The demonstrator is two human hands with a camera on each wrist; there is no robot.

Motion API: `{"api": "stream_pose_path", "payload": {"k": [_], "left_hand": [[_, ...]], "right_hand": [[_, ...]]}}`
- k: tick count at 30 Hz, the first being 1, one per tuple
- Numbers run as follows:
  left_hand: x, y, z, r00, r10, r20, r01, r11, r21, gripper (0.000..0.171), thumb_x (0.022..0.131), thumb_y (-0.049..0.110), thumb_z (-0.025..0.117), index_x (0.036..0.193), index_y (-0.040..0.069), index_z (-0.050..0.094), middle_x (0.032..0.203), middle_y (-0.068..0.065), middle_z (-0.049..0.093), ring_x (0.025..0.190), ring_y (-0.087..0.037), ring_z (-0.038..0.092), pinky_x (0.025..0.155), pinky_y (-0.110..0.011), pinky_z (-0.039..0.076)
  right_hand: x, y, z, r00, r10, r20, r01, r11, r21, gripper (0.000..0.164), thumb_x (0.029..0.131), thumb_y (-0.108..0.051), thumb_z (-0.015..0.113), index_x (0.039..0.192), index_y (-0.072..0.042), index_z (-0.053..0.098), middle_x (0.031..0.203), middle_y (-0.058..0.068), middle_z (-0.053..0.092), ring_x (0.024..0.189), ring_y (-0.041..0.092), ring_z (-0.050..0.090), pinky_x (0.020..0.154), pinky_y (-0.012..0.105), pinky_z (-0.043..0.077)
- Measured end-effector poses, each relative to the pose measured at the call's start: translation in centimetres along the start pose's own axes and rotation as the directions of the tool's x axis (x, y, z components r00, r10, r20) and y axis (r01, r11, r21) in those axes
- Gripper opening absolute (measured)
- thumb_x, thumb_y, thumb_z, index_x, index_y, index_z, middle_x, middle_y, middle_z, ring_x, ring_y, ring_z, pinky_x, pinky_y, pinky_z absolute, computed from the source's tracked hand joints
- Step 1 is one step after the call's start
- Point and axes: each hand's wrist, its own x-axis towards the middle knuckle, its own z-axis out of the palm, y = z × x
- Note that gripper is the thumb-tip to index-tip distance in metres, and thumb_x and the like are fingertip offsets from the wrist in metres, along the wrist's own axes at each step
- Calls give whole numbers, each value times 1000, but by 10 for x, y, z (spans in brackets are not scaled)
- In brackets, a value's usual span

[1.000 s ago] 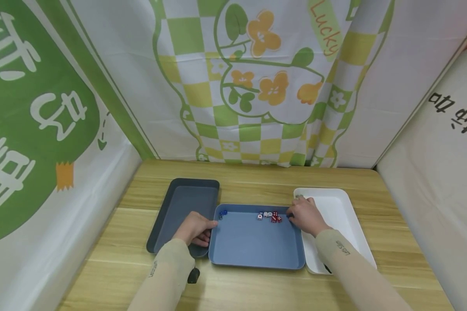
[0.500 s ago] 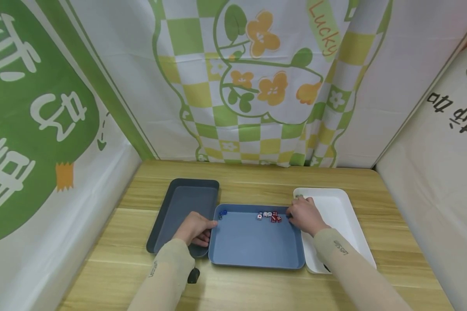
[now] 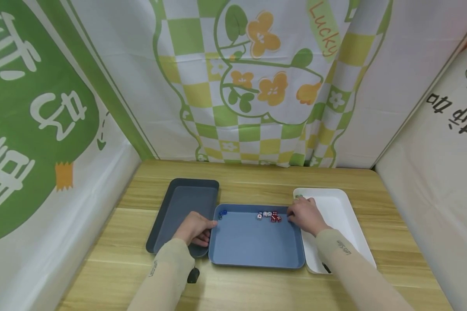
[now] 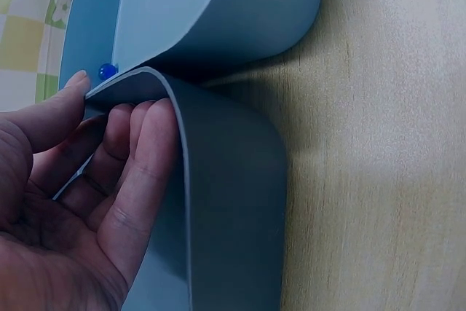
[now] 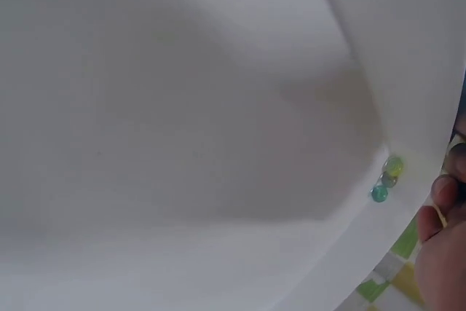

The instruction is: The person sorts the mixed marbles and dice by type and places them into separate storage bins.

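My left hand (image 3: pixel 194 229) grips where the dark grey tray (image 3: pixel 175 196) meets the blue tray (image 3: pixel 253 246): thumb over the rims, curled fingers inside the dark tray. Blue marbles (image 3: pixel 224 212) lie in the blue tray's far-left corner, near that thumb; one blue marble (image 4: pixel 108 71) shows in the left wrist view. Several white dice (image 3: pixel 266 214) and red dice (image 3: pixel 274 218) sit along its far wall. At its far-right corner is my right hand (image 3: pixel 306 216), fingers bent down inside the wall; whatever they hold is hidden. Beneath that wrist extends the white tray (image 3: pixel 346 220).
Green and clear marbles (image 5: pixel 380 193) rest in the white tray's far-left corner. All three trays stand side by side on the wooden table (image 3: pixel 253 177). A patterned curtain (image 3: pixel 249 142) hangs behind it, with printed cloth walls on both sides.
My right hand shifts very slightly at the blue tray's far-right corner. The left hand, trays, dice and marbles stay where they were.
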Motion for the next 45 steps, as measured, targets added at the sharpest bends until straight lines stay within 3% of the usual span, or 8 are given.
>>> {"api": "stream_pose_path", "payload": {"k": [4,9,19,23,29,38,45], "left_hand": [[0,0,0,1000,-1,-1,1,1000,-1,32,96,25,75,91,-7,72,72,-14,67,58,-22,67,57,-38,62],[0,-1,-1,1000,0,-4,0,1000,1,32,95,26,75,89,-6,72,71,-14,67,58,-21,67,56,-38,62],[1,-3,0,1000,-2,-4,2,1000,-3,32,95,26,75,88,-6,72,70,-13,66,57,-21,66,56,-37,62],[1,-2,0,1000,-3,-3,3,1000,-2,33,95,26,75,88,-6,72,70,-13,66,57,-21,66,56,-38,62],[1,-2,0,1000,2,0,-2,1000,-2,33,95,25,75,88,-7,72,69,-13,66,57,-21,66,56,-38,62],[1,-1,1,1000,-7,-3,7,1000,-1,33,95,25,75,87,-6,72,70,-13,67,58,-22,67,56,-37,62],[1,0,0,1000,-10,-3,10,1000,-1,32,95,25,75,87,-6,72,71,-14,67,59,-22,67,56,-37,62]], "right_hand": [[2,8,-3,999,42,21,-45,985,164,6,89,-17,80,93,-13,80,88,-1,71,89,22,59,83,45,43],[2,18,-11,993,110,36,-115,929,352,12,92,-17,76,101,-9,80,101,5,73,95,25,61,85,46,53],[-8,44,-20,969,243,35,-229,843,487,21,95,-21,74,110,-8,78,119,15,71,110,35,63,94,52,52],[-15,58,-21,954,297,42,-275,811,516,24,97,-22,71,114,-6,77,127,19,69,117,39,61,98,55,49],[-26,73,-19,931,362,44,-330,785,524,26,98,-24,69,115,-5,76,125,20,69,106,33,61,89,47,49],[-35,82,-17,905,416,82,-400,771,496,26,98,-24,68,112,-4,77,115,19,70,92,27,58,78,37,45],[-37,83,-12,890,446,93,-436,774,460,22,96,-22,70,108,-5,78,114,19,71,93,29,58,80,40,46]]}}
